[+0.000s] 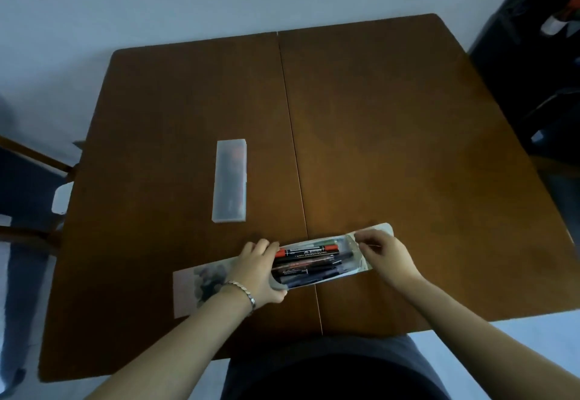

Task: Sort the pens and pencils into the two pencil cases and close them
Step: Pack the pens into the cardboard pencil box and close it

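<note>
Open pencil case [361, 266], dark pens [309, 263] inside

The room is dim and bluish. The table [376, 135] bulges from wide-angle distortion, edges are soft, and faint shadows fall toward 12 o'clock of the hands.

The brown table [392, 135] is bare wood across its whole far half and all of its right side, so a hand could pass freely there. Left of the centre seam, a closed frosted plastic case [229, 180] lies lengthwise, with bare wood around it. Near the front edge, an open pencil case [317, 263] lies crosswise over the seam, and the left hand [259, 269] and right hand [381, 253] block its two ends.
</note>
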The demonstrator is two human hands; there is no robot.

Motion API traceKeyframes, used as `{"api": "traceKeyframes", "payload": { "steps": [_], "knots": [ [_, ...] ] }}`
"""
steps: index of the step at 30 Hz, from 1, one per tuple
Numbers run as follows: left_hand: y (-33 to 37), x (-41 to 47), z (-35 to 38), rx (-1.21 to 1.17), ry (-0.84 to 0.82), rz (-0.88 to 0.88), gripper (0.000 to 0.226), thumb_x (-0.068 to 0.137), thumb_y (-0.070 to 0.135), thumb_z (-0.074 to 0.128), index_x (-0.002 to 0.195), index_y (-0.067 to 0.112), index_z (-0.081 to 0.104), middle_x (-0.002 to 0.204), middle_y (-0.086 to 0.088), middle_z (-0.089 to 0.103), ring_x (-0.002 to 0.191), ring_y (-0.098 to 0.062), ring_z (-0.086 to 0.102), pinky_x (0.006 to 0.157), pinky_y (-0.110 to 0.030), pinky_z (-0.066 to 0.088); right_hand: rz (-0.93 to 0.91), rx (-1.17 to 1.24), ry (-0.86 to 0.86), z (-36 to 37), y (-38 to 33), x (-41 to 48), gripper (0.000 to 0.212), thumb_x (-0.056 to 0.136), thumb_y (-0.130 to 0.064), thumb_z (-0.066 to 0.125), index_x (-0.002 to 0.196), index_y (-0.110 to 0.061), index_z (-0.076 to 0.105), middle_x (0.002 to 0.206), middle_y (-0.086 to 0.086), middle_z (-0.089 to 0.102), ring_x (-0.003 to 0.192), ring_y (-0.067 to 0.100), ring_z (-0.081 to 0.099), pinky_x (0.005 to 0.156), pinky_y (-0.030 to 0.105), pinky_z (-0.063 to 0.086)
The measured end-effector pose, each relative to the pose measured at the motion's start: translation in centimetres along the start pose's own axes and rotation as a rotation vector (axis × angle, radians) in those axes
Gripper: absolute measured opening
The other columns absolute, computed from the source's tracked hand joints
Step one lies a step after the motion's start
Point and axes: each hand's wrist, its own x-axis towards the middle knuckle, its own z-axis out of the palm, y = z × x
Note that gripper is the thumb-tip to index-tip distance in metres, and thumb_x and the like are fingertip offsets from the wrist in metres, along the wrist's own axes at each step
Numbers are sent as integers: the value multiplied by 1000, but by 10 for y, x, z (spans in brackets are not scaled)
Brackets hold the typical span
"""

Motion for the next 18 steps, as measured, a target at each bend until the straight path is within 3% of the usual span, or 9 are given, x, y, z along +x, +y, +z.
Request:
{"api": "traceKeyframes", "payload": {
  "steps": [5,9,12,18],
  "knots": [
    [-3,-9,3,-51,28,36,86,78,45,66,147,29,18,152,3,25,139,-19,22,116,-33,21,-95,-95,-129,4,-6,-2,19,86,-11,64,105,-10,68,104,1,65,90,8,56,76,10,44],
    [-2,-13,8,-58,45,40,77,81,42,64,146,28,24,157,1,14,146,-19,7,119,-34,5,-194,-385,-289,21,-8,-4,43,81,-22,70,121,-18,57,120,1,57,111,18,53,95,28,45],
    [-3,-12,10,-84,55,44,73,82,43,63,144,27,27,158,1,12,147,-18,3,119,-34,2,-208,-404,-294,32,-15,-4,43,84,-25,66,125,-19,54,128,2,53,116,19,50,99,30,42],
    [-2,-12,8,-90,46,39,61,87,46,55,140,26,34,158,-1,11,147,-20,2,119,-34,3,-275,-373,-280,28,-16,0,29,86,-20,65,114,-16,65,118,4,58,108,20,54,91,28,44]
  ]
}}
